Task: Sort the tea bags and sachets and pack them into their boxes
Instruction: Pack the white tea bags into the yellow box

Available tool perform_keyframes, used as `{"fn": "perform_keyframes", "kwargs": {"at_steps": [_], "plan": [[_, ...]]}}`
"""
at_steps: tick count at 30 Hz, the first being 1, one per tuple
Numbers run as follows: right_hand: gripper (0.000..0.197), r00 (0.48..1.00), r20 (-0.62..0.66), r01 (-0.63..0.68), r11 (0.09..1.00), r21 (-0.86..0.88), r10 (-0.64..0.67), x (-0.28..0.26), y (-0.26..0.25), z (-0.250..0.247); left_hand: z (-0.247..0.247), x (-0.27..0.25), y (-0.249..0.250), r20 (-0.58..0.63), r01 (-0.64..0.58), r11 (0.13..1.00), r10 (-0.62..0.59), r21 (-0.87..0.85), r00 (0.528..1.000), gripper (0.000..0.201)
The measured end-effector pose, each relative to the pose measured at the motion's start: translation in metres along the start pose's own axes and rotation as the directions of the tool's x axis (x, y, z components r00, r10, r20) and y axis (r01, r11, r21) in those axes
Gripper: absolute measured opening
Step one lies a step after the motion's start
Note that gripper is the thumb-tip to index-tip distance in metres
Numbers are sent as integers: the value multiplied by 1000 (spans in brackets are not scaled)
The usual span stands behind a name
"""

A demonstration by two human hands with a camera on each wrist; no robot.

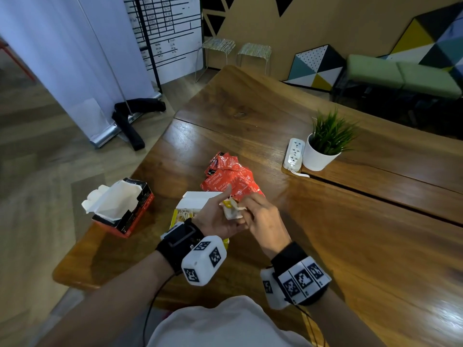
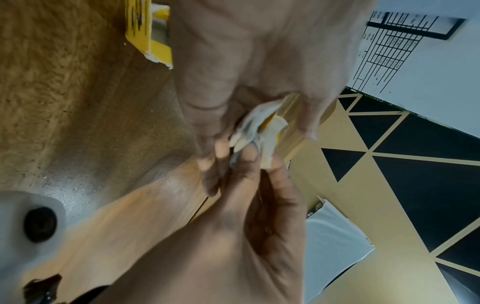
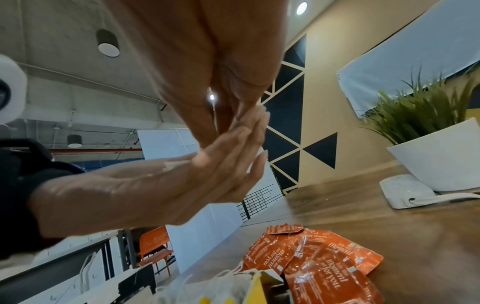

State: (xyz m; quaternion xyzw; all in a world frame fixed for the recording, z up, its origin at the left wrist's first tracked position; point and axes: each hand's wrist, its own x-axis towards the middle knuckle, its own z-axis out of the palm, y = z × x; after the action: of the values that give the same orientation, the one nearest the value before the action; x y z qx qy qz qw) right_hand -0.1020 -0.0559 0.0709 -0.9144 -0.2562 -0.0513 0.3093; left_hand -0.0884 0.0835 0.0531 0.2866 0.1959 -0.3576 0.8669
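Above the table's near edge my left hand lies palm up with straight fingers and holds a small bunch of white tea bags with yellow tags between thumb and fingers. My right hand meets it from the right and pinches the same tea bags. Under my left wrist stands the open yellow box with tea bags and strings inside. Just beyond my hands lies a pile of red sachets. An open red and black box stands at the table's left edge.
A white power strip and a potted plant stand at the right on the wooden table. The table's left edge drops to the floor beside the red box. A banner stand and stools are further off.
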Motion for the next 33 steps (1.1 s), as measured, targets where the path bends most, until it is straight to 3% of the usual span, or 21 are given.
{"fn": "perform_keyframes", "kwargs": {"at_steps": [4, 6, 9, 16, 18, 21, 24, 28, 31, 33], "plan": [[27, 994, -10, 104, 994, -46, -104, 0, -2, -3, -1, 1, -1, -11, 55, 997, -55, 50, 998, 62], [20, 990, 37, 139, 990, -24, -138, -2, -2, -1, 1, 1, -2, 8, 76, 997, -76, 19, 997, 62], [19, 991, 81, 101, 995, 22, -103, -5, 3, -2, 3, -1, -2, 30, 91, 996, -91, -23, 995, 57], [18, 993, 75, 99, 986, -138, -89, -4, 0, 2, -3, -9, 5, 53, 181, 975, -189, 128, 981, 62], [25, 994, 27, 108, 979, -173, -105, -5, 1, 4, -6, -13, 6, 40, 157, 977, -164, 141, 986, 63], [30, 991, 52, 131, 976, -173, -124, -8, 2, 10, -10, -19, 6, -55, 47, 986, -39, 158, 998, 48], [33, 981, 113, 171, 980, -104, -159, -11, 4, 13, -16, -24, 4, -116, -31, 969, 62, 246, 991, 47], [27, 957, 156, 238, 969, 60, -245, -11, 5, 7, -23, -31, 5, -138, -25, 942, 76, 334, 988, 32], [26, 961, 157, 204, 968, 149, -227, -8, 8, 1, -24, -38, 9, -116, -39, 940, 83, 339, 990, 20], [26, 985, 95, 121, 973, 197, -142, 0, 7, -3, -22, -44, 15, -125, -50, 894, 118, 446, 985, 21]]}}
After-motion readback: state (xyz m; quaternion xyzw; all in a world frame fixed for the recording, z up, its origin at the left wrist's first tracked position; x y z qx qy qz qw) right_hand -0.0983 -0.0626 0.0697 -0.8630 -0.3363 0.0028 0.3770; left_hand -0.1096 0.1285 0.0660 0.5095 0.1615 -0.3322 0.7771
